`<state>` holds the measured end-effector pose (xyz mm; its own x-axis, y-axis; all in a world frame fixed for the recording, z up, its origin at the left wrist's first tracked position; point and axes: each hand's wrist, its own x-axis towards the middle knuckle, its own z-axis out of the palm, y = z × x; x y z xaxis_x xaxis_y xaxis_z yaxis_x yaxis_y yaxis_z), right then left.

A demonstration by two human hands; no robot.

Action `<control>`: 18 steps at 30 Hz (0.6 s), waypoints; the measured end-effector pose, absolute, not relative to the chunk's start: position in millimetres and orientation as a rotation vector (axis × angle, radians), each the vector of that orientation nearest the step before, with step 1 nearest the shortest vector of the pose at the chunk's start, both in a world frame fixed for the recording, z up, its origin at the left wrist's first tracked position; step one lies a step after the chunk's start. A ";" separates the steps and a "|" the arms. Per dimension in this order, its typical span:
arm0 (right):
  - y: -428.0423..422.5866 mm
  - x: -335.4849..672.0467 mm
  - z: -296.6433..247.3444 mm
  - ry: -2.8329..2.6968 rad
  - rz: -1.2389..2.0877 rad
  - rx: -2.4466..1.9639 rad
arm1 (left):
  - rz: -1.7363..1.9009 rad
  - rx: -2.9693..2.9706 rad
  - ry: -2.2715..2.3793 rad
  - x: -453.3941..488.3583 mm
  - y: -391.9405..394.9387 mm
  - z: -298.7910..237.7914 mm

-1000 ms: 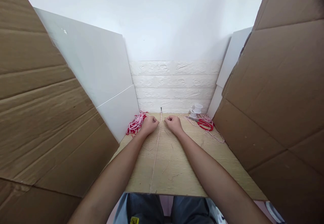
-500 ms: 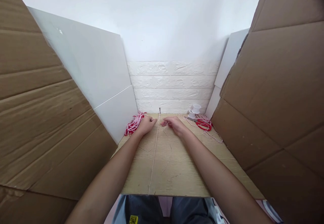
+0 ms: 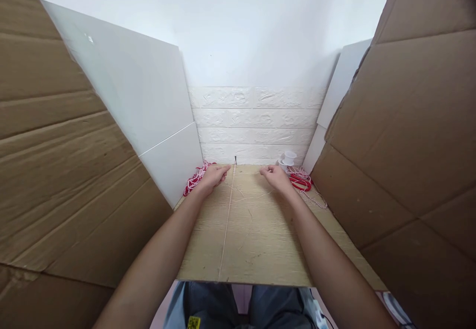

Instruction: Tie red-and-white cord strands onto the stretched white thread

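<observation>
A thin pale string (image 3: 226, 220) runs straight down the middle of the wooden board (image 3: 260, 249) from a small dark nail (image 3: 235, 160) at the far edge. My left hand (image 3: 214, 176) rests just left of the string near the nail, fingers pinched together at it. My right hand (image 3: 274, 176) lies to the right, fingers curled, and a loose thread (image 3: 250, 197) trails from it back toward the string. What the right fingers grip is too small to see clearly.
A heap of red-and-white cord (image 3: 195, 180) lies at the board's far left. Red scissors (image 3: 299, 182) and white spools (image 3: 288, 159) sit at the far right among loose cord. Cardboard sheets (image 3: 55, 170) and white panels (image 3: 148, 101) wall in both sides.
My right hand has moved away from the central string to the right, drawing a loose thread with it. My left hand has stayed beside the nail, its fingers stretching toward the string.
</observation>
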<state>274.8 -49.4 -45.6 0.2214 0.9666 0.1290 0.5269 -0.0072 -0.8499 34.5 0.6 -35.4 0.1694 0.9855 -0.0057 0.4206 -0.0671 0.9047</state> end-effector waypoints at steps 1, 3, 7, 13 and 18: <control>-48.9 276.0 -48.0 -1.452 0.458 -1.756 | 0.871 1.608 1.375 34.1 1.2 -34.4; -48.5 276.6 -52.9 -1.459 0.147 -1.870 | 0.885 1.580 1.387 32.8 2.7 -33.1; -48.1 265.8 -57.9 -1.407 -0.044 -1.753 | 0.857 1.534 1.280 29.0 5.3 -31.2; -54.8 222.3 -62.1 -1.690 0.429 -1.250 | 0.810 1.501 1.088 24.7 8.3 -31.7; -61.0 211.7 -68.8 -1.878 0.450 -1.247 | 0.778 1.465 1.119 19.4 14.6 -36.6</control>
